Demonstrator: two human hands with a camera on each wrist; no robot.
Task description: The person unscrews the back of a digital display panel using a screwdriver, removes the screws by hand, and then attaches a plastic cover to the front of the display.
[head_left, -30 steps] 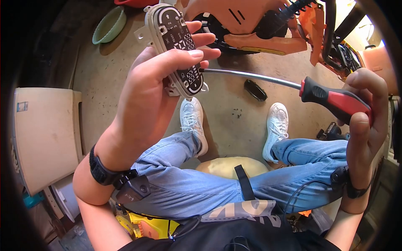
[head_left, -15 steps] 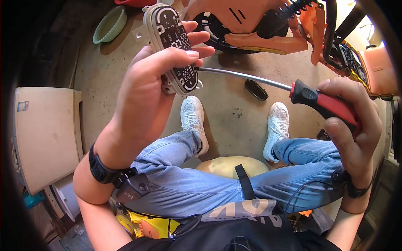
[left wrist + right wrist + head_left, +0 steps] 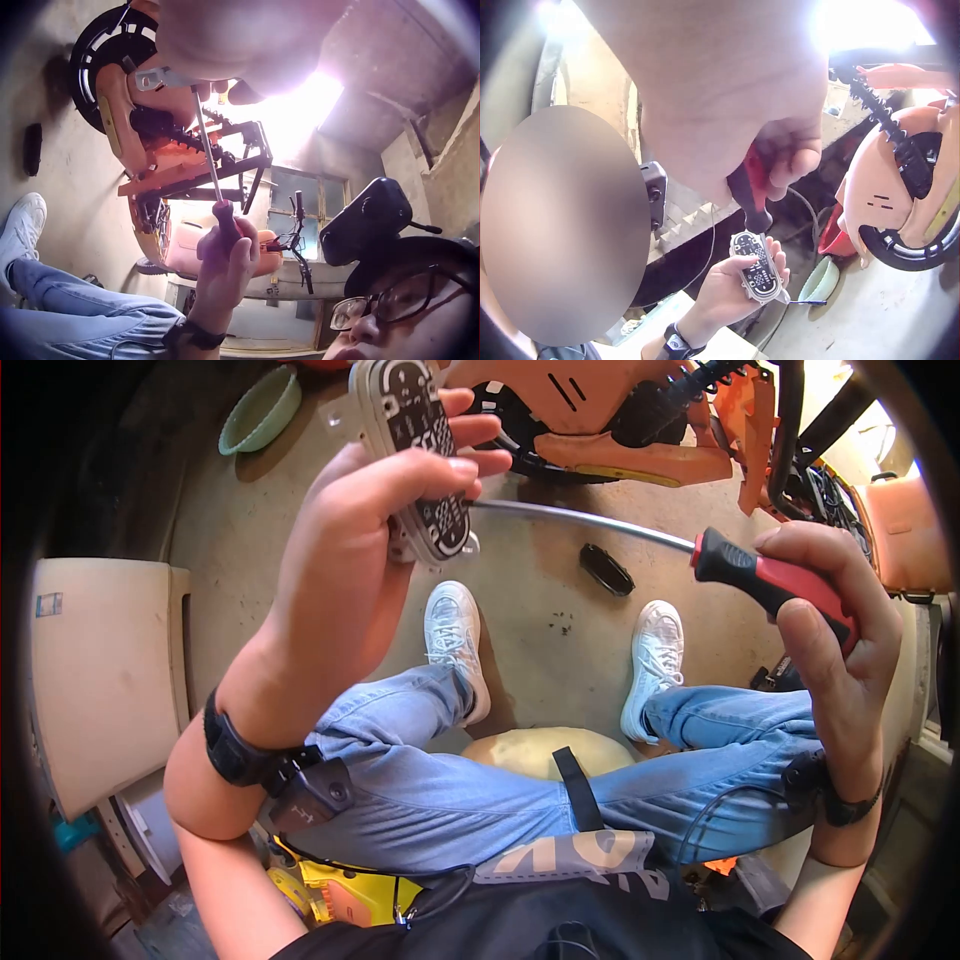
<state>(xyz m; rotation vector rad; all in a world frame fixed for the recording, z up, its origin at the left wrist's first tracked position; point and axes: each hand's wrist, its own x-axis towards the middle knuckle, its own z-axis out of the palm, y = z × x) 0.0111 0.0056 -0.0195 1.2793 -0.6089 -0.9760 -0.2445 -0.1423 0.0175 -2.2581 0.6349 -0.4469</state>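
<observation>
My left hand (image 3: 370, 530) grips an oval grey display panel (image 3: 415, 450) with a black face and white symbols, held up in front of me. It also shows in the right wrist view as the panel (image 3: 757, 271). My right hand (image 3: 835, 630) holds a screwdriver by its red and black handle (image 3: 775, 585). The steel shaft (image 3: 580, 522) runs left, and its tip meets the panel's lower right edge beside a mounting tab (image 3: 154, 77). The left wrist view shows the shaft (image 3: 207, 154) reaching up to that tab.
An orange scooter body (image 3: 620, 420) with a black wheel lies on the concrete floor ahead. A green bowl (image 3: 258, 410) sits at the far left, a small black part (image 3: 606, 570) lies between my white shoes. A beige stool (image 3: 100, 670) stands at my left.
Both hands rose slightly in view. My right hand shifted left and regripped the handle, keeping the screwdriver tip at the panel's lower edge.
</observation>
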